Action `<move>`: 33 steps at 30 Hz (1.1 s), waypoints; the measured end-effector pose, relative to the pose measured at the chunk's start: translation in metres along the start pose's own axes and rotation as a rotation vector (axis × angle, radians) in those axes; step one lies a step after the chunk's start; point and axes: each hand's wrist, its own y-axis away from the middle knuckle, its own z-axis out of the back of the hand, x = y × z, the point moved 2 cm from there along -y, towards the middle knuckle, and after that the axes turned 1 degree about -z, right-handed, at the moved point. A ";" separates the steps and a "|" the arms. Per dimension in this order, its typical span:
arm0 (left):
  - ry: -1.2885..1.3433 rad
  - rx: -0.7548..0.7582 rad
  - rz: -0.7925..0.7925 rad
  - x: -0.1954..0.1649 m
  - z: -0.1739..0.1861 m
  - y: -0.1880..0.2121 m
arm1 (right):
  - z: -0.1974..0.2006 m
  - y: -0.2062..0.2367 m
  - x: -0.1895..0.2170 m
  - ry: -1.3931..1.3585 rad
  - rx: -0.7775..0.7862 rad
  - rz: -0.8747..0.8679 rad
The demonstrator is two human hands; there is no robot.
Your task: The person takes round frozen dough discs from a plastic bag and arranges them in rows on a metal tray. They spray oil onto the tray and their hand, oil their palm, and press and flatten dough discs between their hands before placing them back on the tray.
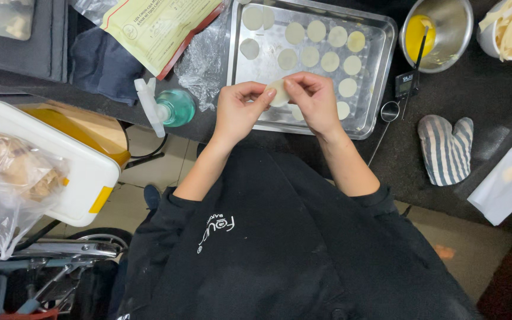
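A pale dough disc point(278, 93), half hidden behind fingertips, sits at centre frame, pinched between both hands above the near edge of a metal tray point(380, 35). The left hand point(238, 109) closes thumb and forefinger on its left rim; the right hand point(315, 101) grips its right rim, fingers curled close together. More dough rounds point(321, 44) lie in rows on the tray, whose top edge is cut off. A striped oven mitt point(445, 148) lies at right.
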 end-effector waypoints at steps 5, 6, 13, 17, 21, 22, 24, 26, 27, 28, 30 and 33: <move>-0.083 0.037 -0.025 0.004 0.003 0.003 | -0.001 -0.002 -0.002 0.092 0.052 0.078; -0.041 0.039 -0.007 0.005 0.003 0.002 | -0.002 -0.002 -0.002 0.085 0.042 0.065; 0.180 -0.016 0.071 0.011 0.005 -0.001 | -0.002 0.001 0.001 -0.111 0.133 -0.084; 0.226 0.064 0.109 0.013 0.008 0.002 | -0.003 0.001 0.000 -0.067 0.146 -0.067; 0.194 0.010 0.108 0.027 0.009 -0.002 | 0.000 0.000 -0.008 0.006 0.166 -0.075; 0.175 0.003 0.117 0.033 0.010 -0.004 | 0.001 0.000 -0.011 0.027 0.163 -0.077; 0.143 0.016 0.137 0.047 0.014 -0.008 | 0.004 -0.003 -0.021 0.071 0.156 -0.080; 0.114 0.051 0.160 0.062 0.019 -0.011 | 0.011 -0.007 -0.034 0.125 0.119 -0.128; -0.101 0.068 0.148 0.068 0.022 -0.012 | 0.015 -0.009 -0.042 0.153 0.101 -0.151; -0.315 0.084 0.134 0.075 0.024 -0.013 | 0.020 -0.012 -0.049 0.167 0.045 -0.146; -0.556 0.137 0.107 0.087 0.023 -0.014 | 0.034 -0.015 -0.061 0.197 -0.066 -0.137; -0.625 0.231 0.082 0.100 0.014 -0.015 | 0.054 -0.012 -0.076 0.171 -0.138 -0.203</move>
